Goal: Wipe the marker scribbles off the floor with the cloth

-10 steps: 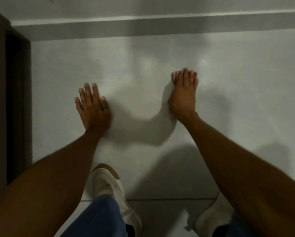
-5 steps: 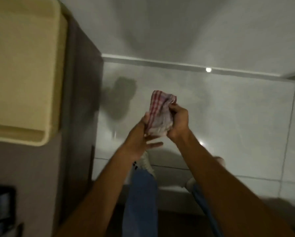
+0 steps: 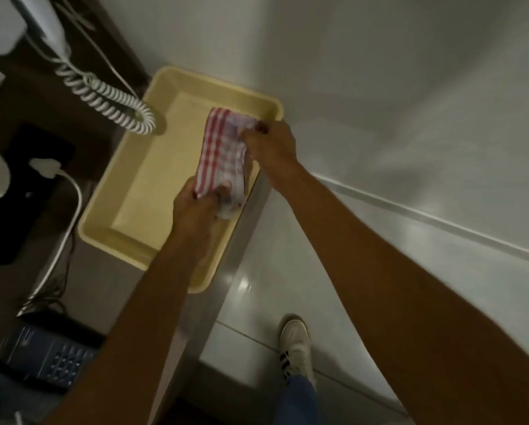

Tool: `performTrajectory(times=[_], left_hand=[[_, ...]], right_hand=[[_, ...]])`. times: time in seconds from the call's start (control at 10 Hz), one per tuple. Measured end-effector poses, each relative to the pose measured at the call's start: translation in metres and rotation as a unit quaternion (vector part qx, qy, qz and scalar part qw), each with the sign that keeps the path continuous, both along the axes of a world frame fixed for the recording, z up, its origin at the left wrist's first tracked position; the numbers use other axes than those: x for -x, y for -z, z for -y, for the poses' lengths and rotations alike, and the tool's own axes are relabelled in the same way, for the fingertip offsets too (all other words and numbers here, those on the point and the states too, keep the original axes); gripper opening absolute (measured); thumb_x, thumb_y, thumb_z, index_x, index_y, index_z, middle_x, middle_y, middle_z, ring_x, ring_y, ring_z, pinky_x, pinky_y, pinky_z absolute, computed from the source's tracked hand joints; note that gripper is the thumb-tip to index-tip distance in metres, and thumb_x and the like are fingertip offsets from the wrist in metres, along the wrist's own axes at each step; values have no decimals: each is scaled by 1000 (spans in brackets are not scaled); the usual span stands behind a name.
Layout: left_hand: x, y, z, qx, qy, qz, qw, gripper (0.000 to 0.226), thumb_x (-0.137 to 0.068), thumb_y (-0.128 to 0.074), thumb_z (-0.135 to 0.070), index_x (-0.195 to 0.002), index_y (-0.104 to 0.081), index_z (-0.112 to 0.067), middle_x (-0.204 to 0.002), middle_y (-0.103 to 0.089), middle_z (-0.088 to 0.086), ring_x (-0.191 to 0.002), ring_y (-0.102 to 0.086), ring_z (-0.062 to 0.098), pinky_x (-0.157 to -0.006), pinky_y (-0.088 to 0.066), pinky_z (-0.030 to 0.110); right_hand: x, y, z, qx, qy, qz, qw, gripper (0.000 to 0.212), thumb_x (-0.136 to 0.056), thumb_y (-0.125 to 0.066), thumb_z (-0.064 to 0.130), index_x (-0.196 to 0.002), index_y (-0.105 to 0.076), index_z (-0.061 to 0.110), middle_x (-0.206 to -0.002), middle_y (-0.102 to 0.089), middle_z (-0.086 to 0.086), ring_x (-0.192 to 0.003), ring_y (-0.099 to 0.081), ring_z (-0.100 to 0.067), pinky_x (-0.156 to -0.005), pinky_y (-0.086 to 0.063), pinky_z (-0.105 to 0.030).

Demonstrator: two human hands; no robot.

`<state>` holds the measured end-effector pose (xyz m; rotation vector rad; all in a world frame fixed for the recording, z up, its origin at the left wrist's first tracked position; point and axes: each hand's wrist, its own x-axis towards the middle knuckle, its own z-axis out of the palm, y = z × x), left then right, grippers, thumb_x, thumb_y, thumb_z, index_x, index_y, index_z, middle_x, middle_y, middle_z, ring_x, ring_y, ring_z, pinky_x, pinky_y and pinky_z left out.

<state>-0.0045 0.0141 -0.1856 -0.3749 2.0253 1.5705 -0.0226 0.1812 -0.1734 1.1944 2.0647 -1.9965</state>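
A red-and-white checked cloth is folded and stretched between both hands, just above the right side of a cream plastic tray. My left hand grips its near end. My right hand pinches its far end. The tray stands on a dark counter. The pale tiled floor shows at the right and below; no marker scribbles are visible on it.
A white wall unit with a coiled cord hangs over the counter's back. A white plug and cable run down the left. A dark phone keypad lies at the near left. My white shoe stands on the floor.
One second ago both hands pressed flat on the floor. Then they held the cloth bunched in the air. Now the view has swung to the counter and the cloth is over the tray.
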Motion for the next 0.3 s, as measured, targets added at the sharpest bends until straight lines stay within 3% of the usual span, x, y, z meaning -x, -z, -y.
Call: performTrajectory(times=[0.1,0.2,0.3], left_hand=[[36,16,-9,88,54,-21,994,48,-98,-77,-21,-142,-63,-11,-122,-76,9,-99,-76,25,-58,-59,19],[34,6,-13,279,163,-85,943,64,-95,-79,-28,-150,-55,-6,-140,-67,20,-113,-69,30,-83,-54,33],[-8,-32,-16,320,230,-212,894,62,-99,-73,-19,-153,-50,0,-146,-58,29,-134,-58,44,-112,-49,47]], right_hand=[[21,15,-6,-48,-8,24,999,24,-96,-69,26,-78,-58,14,-90,-62,-7,-88,-62,-22,-74,-47,-27],[-9,2,-14,-123,-16,38,992,17,-96,-66,25,-100,-69,8,-98,-68,-5,-96,-66,-22,-77,-46,-25],[-79,-33,-30,-220,-31,32,974,38,-100,-61,21,-136,-65,11,-127,-75,-11,-117,-71,-28,-98,-54,-31]])
